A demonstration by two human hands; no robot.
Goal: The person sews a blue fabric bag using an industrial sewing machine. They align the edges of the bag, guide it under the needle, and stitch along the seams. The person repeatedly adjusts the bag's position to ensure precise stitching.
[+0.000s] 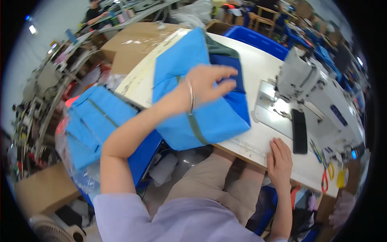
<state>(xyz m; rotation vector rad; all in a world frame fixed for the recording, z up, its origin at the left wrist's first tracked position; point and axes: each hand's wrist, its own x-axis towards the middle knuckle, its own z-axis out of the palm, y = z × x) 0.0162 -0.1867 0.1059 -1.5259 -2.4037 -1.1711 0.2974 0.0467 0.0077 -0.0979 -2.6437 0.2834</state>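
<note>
A light-blue fabric bag piece with an olive strap and dark-blue inner panels lies on the white sewing table. My left hand, slightly blurred, is over the middle of it with fingers apart; whether it touches the fabric I cannot tell. My right hand rests on the front edge of the table, fingers stretched out and empty. To its right are a black phone, scissors and other small hand tools beside a white sewing machine.
More blue bag pieces lie on plastic at the left, on a blue crate. A cardboard sheet and blue bin are behind the table. Another person sits at a far bench. Cardboard and a fan stand lower left.
</note>
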